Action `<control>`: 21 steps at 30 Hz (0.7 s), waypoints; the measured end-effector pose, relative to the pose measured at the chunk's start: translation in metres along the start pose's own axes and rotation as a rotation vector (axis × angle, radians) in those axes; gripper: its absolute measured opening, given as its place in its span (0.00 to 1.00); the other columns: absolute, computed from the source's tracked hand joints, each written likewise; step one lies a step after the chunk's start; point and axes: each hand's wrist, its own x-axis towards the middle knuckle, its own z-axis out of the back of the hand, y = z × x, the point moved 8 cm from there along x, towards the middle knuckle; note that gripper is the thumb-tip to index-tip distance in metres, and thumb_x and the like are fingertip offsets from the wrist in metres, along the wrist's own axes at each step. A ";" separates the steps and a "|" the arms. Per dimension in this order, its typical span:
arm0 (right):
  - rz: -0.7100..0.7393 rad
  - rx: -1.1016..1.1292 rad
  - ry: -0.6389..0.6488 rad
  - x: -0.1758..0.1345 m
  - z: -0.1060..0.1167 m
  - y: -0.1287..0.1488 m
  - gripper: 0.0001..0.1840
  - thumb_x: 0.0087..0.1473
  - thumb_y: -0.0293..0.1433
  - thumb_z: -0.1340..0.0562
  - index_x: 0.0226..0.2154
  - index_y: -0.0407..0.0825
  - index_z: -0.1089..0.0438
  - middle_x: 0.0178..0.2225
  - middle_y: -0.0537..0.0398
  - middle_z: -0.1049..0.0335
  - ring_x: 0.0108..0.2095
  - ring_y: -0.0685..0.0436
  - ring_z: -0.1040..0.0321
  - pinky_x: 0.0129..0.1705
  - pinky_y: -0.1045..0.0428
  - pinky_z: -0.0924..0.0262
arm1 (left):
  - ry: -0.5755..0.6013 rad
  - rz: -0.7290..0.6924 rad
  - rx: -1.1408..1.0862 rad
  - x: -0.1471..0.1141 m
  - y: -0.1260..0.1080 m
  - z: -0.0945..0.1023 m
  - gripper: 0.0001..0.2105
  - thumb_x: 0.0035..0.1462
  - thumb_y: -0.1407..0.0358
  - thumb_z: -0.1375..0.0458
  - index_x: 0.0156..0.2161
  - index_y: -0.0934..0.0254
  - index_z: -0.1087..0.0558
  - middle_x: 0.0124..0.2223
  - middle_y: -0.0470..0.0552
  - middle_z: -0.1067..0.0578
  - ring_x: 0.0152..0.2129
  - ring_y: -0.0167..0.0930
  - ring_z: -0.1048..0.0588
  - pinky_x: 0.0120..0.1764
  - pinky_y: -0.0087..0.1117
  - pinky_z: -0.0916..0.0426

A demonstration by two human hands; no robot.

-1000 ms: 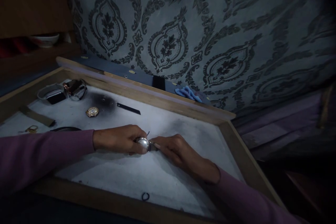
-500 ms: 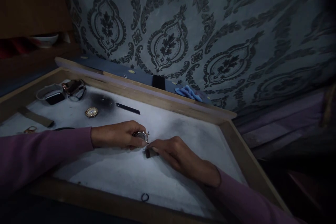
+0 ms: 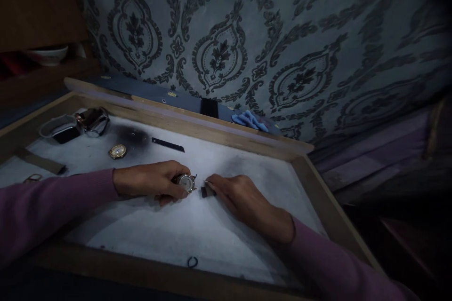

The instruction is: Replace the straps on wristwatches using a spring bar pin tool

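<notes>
My left hand (image 3: 158, 181) is closed round a silver-rimmed wristwatch (image 3: 185, 183), its round face turned up towards me. Just to the right, my right hand (image 3: 243, 197) pinches a short dark watch strap (image 3: 207, 191); a thin, light-coloured sliver shows at its fingertips, too small to name. A gap separates strap and watch. Both hands hover over the white floor of a wooden tray (image 3: 226, 134). Beyond my left wrist lies a gold watch (image 3: 117, 151) without a visible strap, and a dark flat blade-like strip (image 3: 168, 144).
At the tray's far left sit a square-faced watch (image 3: 67, 133) and other watches (image 3: 96, 123). An olive strap (image 3: 41, 161) lies before them. A small dark open ring (image 3: 192, 262) is near the front edge. Behind the tray are a black flat object (image 3: 209, 107) and a blue cloth (image 3: 250, 120).
My right hand and the strap have drawn apart from the watch. The watch face has tipped further upward in my left hand. The whole view has shifted slightly.
</notes>
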 end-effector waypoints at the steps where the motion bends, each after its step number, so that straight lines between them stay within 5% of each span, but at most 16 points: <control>1: -0.013 -0.043 0.007 0.000 0.000 -0.002 0.15 0.65 0.28 0.52 0.32 0.46 0.33 0.21 0.55 0.32 0.18 0.52 0.43 0.25 0.54 0.54 | -0.004 0.018 -0.007 0.000 0.001 0.000 0.07 0.52 0.65 0.42 0.30 0.64 0.36 0.19 0.39 0.37 0.15 0.23 0.39 0.20 0.25 0.46; 7: -0.081 -0.022 -0.084 -0.004 0.010 -0.008 0.14 0.64 0.27 0.52 0.31 0.47 0.35 0.20 0.55 0.35 0.19 0.50 0.42 0.25 0.54 0.55 | 0.083 0.026 -0.073 0.000 0.005 -0.004 0.11 0.49 0.67 0.40 0.36 0.63 0.38 0.23 0.40 0.31 0.18 0.26 0.31 0.22 0.27 0.37; 12: -0.140 0.368 -0.238 -0.003 0.018 0.000 0.18 0.66 0.36 0.53 0.31 0.47 0.34 0.22 0.56 0.36 0.23 0.49 0.39 0.29 0.54 0.46 | 0.110 0.011 0.063 -0.004 0.002 -0.003 0.07 0.50 0.68 0.42 0.34 0.64 0.36 0.25 0.41 0.30 0.18 0.25 0.31 0.22 0.26 0.37; 21: -0.231 0.961 -0.064 0.016 -0.006 0.042 0.22 0.52 0.48 0.37 0.26 0.44 0.29 0.23 0.56 0.32 0.25 0.50 0.38 0.28 0.55 0.45 | 0.164 -0.045 0.203 -0.018 -0.017 -0.008 0.04 0.49 0.71 0.44 0.32 0.64 0.35 0.24 0.44 0.28 0.19 0.26 0.30 0.23 0.25 0.37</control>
